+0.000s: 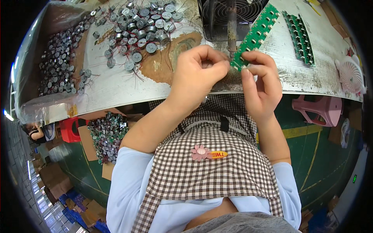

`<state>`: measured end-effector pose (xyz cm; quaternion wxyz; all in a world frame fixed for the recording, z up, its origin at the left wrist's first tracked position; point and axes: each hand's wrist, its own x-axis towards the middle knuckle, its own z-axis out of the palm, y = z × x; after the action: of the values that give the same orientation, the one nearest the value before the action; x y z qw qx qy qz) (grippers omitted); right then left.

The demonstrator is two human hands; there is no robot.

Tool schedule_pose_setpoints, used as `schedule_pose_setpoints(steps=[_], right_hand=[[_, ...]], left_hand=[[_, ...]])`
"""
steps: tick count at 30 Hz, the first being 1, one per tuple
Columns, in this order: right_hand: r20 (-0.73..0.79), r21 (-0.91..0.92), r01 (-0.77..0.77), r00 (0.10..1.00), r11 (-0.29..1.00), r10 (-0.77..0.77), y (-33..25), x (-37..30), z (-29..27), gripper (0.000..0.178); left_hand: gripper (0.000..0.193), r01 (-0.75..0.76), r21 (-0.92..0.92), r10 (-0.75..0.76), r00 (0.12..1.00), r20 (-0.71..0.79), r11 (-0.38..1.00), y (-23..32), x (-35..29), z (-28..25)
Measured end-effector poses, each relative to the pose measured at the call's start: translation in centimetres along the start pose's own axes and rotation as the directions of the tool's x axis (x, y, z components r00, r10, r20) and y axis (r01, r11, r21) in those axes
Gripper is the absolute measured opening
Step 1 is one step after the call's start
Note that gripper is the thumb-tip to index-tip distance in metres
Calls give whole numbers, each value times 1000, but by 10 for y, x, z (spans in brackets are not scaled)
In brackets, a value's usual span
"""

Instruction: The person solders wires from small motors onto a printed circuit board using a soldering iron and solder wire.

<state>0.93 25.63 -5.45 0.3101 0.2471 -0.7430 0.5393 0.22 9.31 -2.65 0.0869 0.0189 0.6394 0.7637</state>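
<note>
My right hand point(264, 83) pinches the near end of a long green circuit board strip point(259, 31), which slants away to the far right and carries rows of small pale parts. Close to that same end, my left hand point(200, 73) is closed with thumb and forefinger pressed together; what it pinches is hidden. A small shiny metal piece point(205, 99) shows below the left wrist, too little of it to name. Between the hands, just beyond the fingertips, an upright metal rod like a soldering iron point(232, 27) points down at the board's end.
A black fan point(243, 11) stands behind the rod. Small round motors point(143, 25) with red wires lie heaped at left, beside a plastic-lined box point(25, 58) of more. Further right are another green board point(298, 39) and a pale fan point(350, 73). Below the table edge stands a pink stool point(318, 110).
</note>
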Motion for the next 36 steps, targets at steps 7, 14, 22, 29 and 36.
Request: schedule_pose_setpoints(steps=[7,14,22,29,36], right_hand=[[13,-6,21,1000,1000,-21,-6,-1,-2,9],[4,13,-25,1000,1000,25,-7,-9,0,8],[55,62,-88,995,994,85,-11,-12,-2,6],[-26,7,-31,999,1000,31,-8,-5,2,8],[-18,-27,16,1000,1000,-17,-8,5,4,9]], left_hand=[[8,39,54,-40,999,21,998,6,-7,-1],[8,1,85,-4,1000,28,996,-3,-8,-2],[8,-84,140,77,995,56,987,-7,-7,-3],[8,-4,89,-1,999,52,996,1,-5,-1],[6,-93,62,93,996,-1,994,3,0,1]])
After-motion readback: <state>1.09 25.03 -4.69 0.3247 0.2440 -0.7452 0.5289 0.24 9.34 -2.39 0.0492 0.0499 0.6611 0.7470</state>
